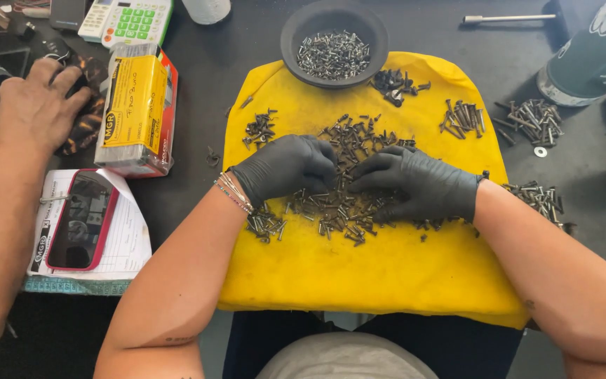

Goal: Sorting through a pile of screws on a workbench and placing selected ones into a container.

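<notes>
**Gloved hands sorting a heap of small screws on a yellow cloth**

The left hand (285,167), in a black glove, lies palm down on the heap of screws (341,207), its fingers curled loosely together with the tips resting on the pile. The right hand (422,186), gloved likewise, is flat on the same heap, fingers slightly spread and pointing towards the left hand; whether either hand pinches a screw cannot be told.

The heap sits mid-way on the yellow cloth (359,274), which has bare room towards the person and narrower margins at its sides. Smaller sorted clusters lie near the cloth's far edge, and a black bowl (296,31) of screws overlaps that edge.

The screws are short, dark and silvery, lying jumbled in all directions.

At the left, another person's bare hand (33,105) rests on a dark object beside a yellow box (135,102) and a red-cased phone (82,217).
</notes>
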